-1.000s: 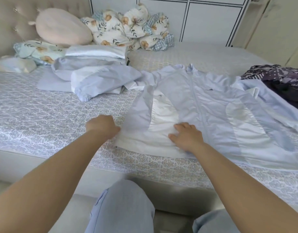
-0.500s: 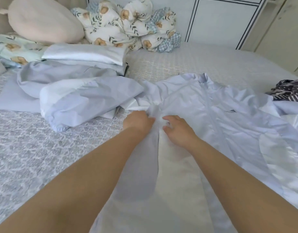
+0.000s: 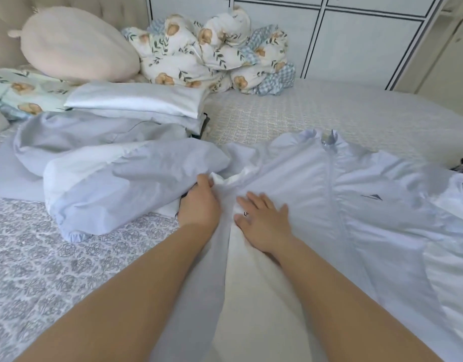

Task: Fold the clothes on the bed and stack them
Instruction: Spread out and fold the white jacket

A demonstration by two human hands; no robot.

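Two hands on our jacket (image 3: 355,205), spread flat on the bed (image 3: 55,257): left hand (image 3: 199,205) pinches fabric at the armpit, right hand (image 3: 264,218) presses flat, fingers straight, just beside.

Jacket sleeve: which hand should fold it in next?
Left. The left hand already pinches the jacket where its sleeve joins, on that side; the right hand lies flat on the chest, pinning it.

Soft, even daylight, faint shadows, slight overall softness, wide-angle bending at the edges.
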